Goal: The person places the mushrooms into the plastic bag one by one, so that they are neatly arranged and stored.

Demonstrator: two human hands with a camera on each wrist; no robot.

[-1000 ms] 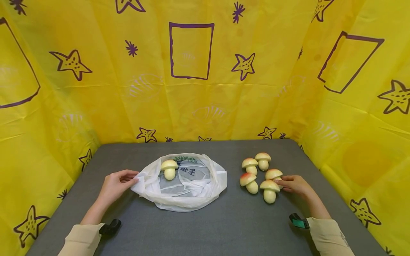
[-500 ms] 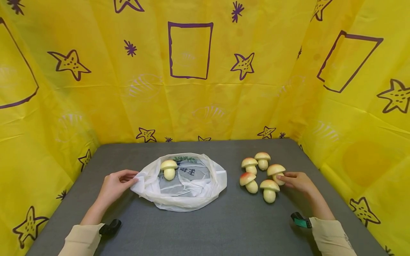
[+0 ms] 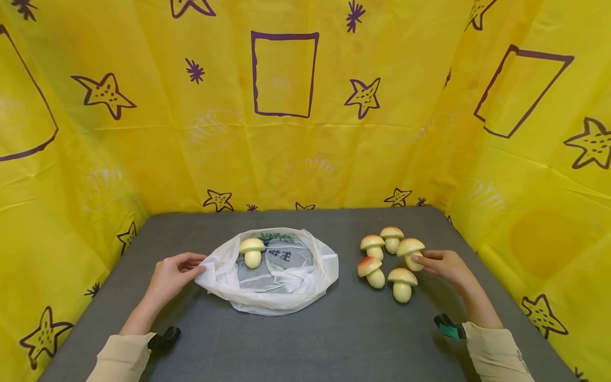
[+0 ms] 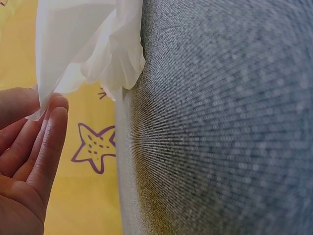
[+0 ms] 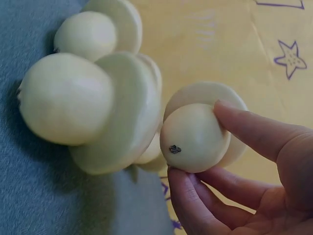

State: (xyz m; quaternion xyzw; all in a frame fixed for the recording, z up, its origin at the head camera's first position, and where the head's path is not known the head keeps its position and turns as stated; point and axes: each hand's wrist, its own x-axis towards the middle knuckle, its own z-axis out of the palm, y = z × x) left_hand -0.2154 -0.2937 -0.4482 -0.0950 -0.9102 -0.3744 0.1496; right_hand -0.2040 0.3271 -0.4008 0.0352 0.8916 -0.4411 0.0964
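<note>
My left hand (image 3: 174, 278) pinches the left edge of a white plastic bag (image 3: 277, 303), whose mouth is spread wide on the table. Thumb and fingers close on the thin film in the left wrist view. Inside the bag, near its left side, lies a toy mushroom (image 3: 252, 253) with a pale cap. My right hand (image 3: 444, 266) grips another toy mushroom (image 5: 195, 137) by its stem, thumb on one side and fingers on the other. In the right wrist view this mushroom looks raised off the table.
Close to my right hand stand several more toy mushrooms (image 3: 402, 285) with orange-tinged caps, grouped right of the bag. The grey table (image 3: 305, 345) is enclosed by yellow curtains (image 3: 305, 159) at the back and both sides.
My right hand has taken hold of the mushroom at the right of the group and shifted it slightly up and away from its neighbour. The left hand and bag have stayed put.
</note>
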